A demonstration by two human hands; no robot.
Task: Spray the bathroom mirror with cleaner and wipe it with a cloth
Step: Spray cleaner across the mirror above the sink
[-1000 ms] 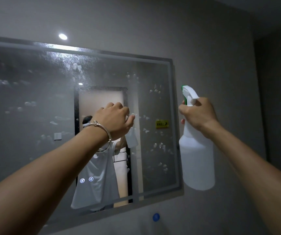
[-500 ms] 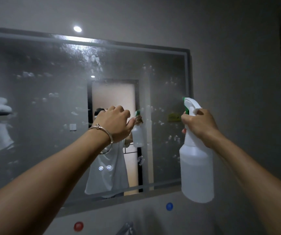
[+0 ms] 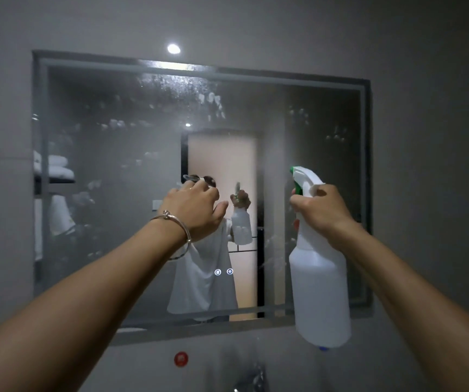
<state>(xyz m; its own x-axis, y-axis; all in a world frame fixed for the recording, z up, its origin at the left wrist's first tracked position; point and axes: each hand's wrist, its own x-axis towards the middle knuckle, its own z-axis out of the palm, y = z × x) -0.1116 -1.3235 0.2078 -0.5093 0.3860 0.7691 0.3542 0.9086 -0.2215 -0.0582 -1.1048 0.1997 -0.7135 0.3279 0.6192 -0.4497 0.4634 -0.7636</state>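
The wall mirror (image 3: 114,222) is covered with mist and scattered foam droplets, thickest near its top middle. My right hand (image 3: 321,207) grips the neck and trigger of a white spray bottle (image 3: 321,292) with a green nozzle, held upright in front of the mirror's right part and pointing left at the glass. My left hand (image 3: 193,210), a metal bangle on its wrist, is raised close to the middle of the glass with its fingers curled. No cloth shows in it. Whether it touches the glass I cannot tell.
Below the mirror the wall carries a round red mark (image 3: 181,359), and a tap (image 3: 251,377) shows at the bottom edge. Folded white towels on a shelf (image 3: 58,168) appear reflected at the mirror's left. Grey wall surrounds the mirror.
The view has drawn back and shifted left, so the whole mirror now shows. Both hands stay raised. The bottle sits lower against the mirror's right part.
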